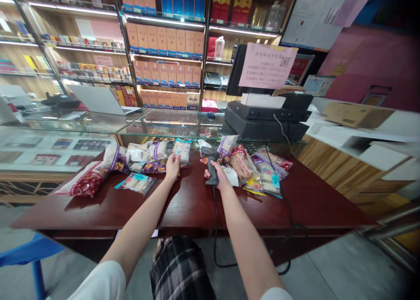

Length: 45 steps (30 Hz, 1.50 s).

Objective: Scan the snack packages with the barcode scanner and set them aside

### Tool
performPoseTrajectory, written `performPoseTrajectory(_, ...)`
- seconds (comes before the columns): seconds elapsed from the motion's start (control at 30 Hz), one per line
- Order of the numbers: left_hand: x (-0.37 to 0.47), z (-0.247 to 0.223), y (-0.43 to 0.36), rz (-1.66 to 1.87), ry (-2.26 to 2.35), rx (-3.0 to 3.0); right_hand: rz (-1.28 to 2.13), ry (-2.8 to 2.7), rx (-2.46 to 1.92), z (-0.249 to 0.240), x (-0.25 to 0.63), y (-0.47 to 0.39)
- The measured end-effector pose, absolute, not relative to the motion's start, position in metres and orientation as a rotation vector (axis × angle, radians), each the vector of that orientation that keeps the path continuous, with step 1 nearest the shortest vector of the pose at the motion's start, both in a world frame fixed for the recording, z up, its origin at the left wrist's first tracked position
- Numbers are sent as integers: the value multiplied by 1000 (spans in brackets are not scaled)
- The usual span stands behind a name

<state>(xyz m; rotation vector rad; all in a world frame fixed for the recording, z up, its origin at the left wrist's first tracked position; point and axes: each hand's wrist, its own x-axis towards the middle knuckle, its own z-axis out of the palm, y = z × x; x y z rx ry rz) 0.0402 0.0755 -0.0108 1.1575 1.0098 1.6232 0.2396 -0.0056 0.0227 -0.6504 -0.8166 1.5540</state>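
My right hand (216, 174) is wrapped round the handle of a black barcode scanner (212, 169), its head tilted toward the left. From its base a black cable hangs down past the desk's front edge. My left hand (173, 165) pinches the lower edge of a clear snack packet (182, 148) with a blue top, held up at the far side of the desk. Left of that hand lie several purple-and-white snack bags (116, 156), a red bag (87, 179) and a flat packet with blue edges (138, 183). Beside the scanner rests a red bag of snacks (242, 162).
More packets (271, 184) lie on the right of the dark red desk (190, 210). Behind stands a glass counter (157, 120) with a laptop (98, 99), and a black register (265, 120) under a monitor with a pink notice (267, 66). A blue chair (33, 252) is at lower left.
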Motion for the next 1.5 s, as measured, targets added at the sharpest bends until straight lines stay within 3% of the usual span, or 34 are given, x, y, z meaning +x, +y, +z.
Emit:
performPoseTrajectory(0.7,44,-9,71,1559,1169,1286,1520,-878,-599,23,236,-8)
performPoseTrajectory(0.97,31,29,45,1918,1403,1994,1545,-815,-628,20,242,-5)
performPoseTrajectory(1.13,0,46,45,2026,1734,1974,1520,-807,-683,20,242,-6)
performPoseTrajectory(1.5,-29,27,60,1757,2221,1895,1577,-819,-663,22,246,-8)
